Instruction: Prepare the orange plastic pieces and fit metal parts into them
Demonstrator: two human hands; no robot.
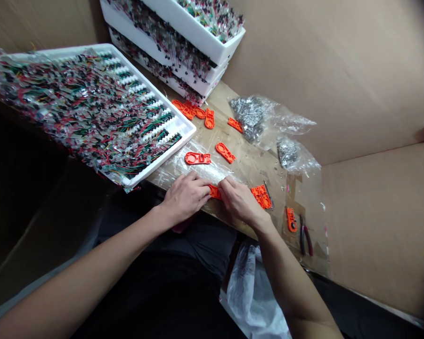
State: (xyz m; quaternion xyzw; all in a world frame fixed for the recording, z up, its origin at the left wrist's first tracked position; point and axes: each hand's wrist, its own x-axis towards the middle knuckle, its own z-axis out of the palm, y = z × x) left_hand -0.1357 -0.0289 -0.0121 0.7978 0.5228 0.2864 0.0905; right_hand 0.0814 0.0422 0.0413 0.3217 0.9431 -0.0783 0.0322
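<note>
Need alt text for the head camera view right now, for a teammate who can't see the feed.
The person's left hand and right hand meet at a small orange plastic piece on a wooden bench. More orange pieces lie nearby, beside a white tray of wired components, with pliers at right.

Soft, dim light; warped, darkened edges.

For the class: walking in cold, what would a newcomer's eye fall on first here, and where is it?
The bright orange plastic pieces scattered across the wooden bench stand out first, with the left hand and right hand meeting over one at the bench's front edge. To the left, a white tray packed with plastic-wrapped coloured wires dominates, with stacked white trays behind it.
</note>
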